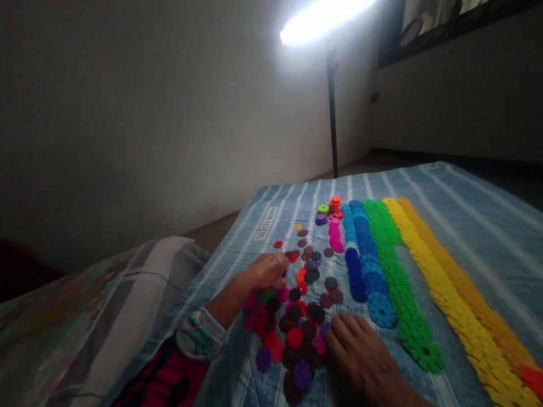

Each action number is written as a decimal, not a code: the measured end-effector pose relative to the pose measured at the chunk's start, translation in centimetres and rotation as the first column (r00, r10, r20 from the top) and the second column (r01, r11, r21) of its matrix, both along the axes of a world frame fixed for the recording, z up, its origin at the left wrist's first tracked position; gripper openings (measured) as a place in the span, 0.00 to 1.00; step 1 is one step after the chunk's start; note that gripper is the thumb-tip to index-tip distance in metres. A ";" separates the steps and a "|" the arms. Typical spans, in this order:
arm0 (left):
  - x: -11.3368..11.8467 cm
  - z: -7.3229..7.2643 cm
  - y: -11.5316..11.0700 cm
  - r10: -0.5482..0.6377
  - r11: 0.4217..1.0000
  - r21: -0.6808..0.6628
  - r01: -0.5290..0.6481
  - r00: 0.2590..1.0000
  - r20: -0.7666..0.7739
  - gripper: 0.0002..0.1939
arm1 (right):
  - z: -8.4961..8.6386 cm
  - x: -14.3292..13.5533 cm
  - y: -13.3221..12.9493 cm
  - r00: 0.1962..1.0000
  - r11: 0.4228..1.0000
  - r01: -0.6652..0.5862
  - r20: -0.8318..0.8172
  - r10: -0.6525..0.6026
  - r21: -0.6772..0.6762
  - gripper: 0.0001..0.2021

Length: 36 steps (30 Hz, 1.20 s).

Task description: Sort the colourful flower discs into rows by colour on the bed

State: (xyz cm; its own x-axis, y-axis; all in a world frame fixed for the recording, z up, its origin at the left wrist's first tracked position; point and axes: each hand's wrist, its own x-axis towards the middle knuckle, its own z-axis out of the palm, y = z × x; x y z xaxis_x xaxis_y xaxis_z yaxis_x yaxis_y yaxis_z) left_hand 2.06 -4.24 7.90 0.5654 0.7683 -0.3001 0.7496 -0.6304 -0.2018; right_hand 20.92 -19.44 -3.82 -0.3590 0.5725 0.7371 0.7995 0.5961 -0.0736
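Note:
My left hand (pixel 267 272) reaches in from the left with its fingers curled and pressed together over the loose discs. Beside its fingertips lies a small red notched disc (pixel 293 257); whatever it grips is hidden. My right hand (pixel 360 350) rests low on the cloth, its fingers bent together at the right side of the pile. Close to those fingertips are a purple disc (pixel 324 329) and a pink disc (pixel 319 345), and I cannot make out what the fingers hold. Between the hands spreads a mixed pile of flower-shaped discs, with a red disc (pixel 294 337) and a purple one (pixel 302 375) on top.
Overlapping rows run along the right: blue discs (pixel 373 263), green discs (pixel 399 288), yellow discs (pixel 436 282) and orange discs (pixel 470 294). Small orange stacks (pixel 335 203) and pink discs (pixel 335 234) sit farther back. A lit lamp (pixel 326 21) stands behind the striped cloth (pixel 466 226).

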 end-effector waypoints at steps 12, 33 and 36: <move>8.2 1.0 10.7 0.032 0.982 0.171 -0.075 0.969 0.245 0.14 | -1.4 -0.1 1.0 0.999 0.983 0.044 -0.017 -0.041 0.176 0.11; 12.7 -1.1 16.0 0.056 0.986 0.144 -0.087 0.976 0.210 0.16 | -2.2 -0.7 1.3 0.997 0.980 0.077 -0.016 -0.075 0.182 0.12; 12.5 -1.1 16.0 0.056 0.987 0.133 -0.087 0.974 0.218 0.17 | -1.9 -0.6 1.3 0.998 0.983 0.066 -0.006 -0.066 0.170 0.13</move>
